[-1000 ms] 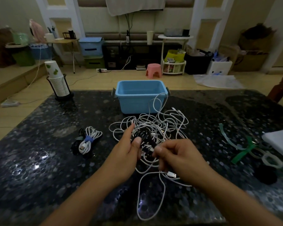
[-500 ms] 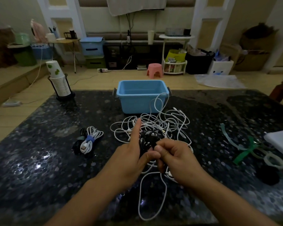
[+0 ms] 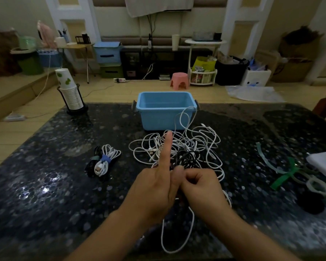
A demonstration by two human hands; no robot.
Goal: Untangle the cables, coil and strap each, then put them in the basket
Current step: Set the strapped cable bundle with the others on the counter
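— While our left hand (image 3: 154, 187) sticks its index finger straight up, what has it got?
— We pinch a black cable (image 3: 186, 159) with thumb and curled fingers; our right hand (image 3: 201, 185) curls round it too.
— And the rest?
— White cables (image 3: 196, 142) lie tangled on the worktop (image 3: 45, 185) before the blue basket (image 3: 164, 112); two strapped coils (image 3: 102, 162) sit left.
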